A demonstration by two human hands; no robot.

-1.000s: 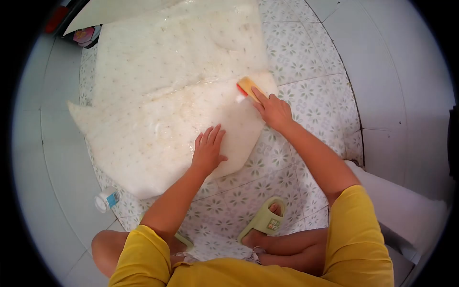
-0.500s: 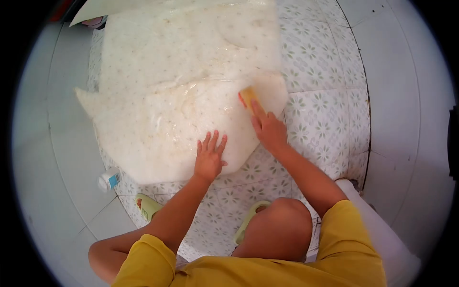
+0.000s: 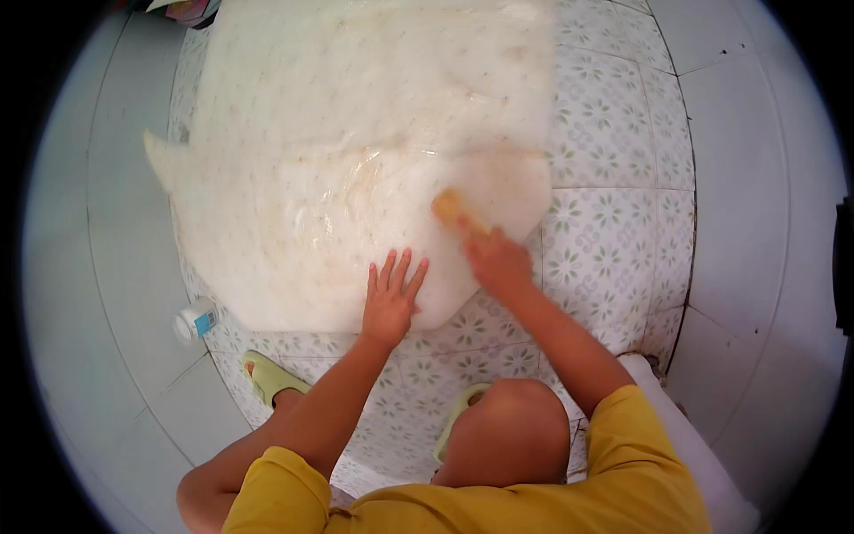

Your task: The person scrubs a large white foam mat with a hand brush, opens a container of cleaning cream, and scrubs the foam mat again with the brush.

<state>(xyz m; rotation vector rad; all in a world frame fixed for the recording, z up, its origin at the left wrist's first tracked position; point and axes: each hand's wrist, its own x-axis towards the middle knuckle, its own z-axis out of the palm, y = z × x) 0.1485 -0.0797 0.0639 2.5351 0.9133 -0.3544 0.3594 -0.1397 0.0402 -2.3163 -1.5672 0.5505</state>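
Observation:
Spread over the floor is a large off-white mat (image 3: 267, 205), wet and shiny in places, with small specks and brownish stains. My left hand (image 3: 389, 298) lies flat on its near part, fingers spread. To the right of it, my right hand (image 3: 498, 262) grips a yellow-orange scrub brush (image 3: 452, 210) by its near end. The brush rests on or just above the mat; motion blurs it, so its underside is hidden. Folds and wet streaks run across the mat beyond both hands.
A white tub with a blue label (image 3: 196, 320) stands left of the mat's near edge. Flower-patterned tiles (image 3: 605, 240) surround the mat, with plain wall tiles at both sides. Green slippers (image 3: 269, 378) are on my feet. Some dark and pink items (image 3: 187, 11) sit at the far left.
My right hand has drawn the brush toward me and slightly left across the mat. The left hand stays nearly in place. The view has shifted a little, and the mat's far flap is mostly out of sight.

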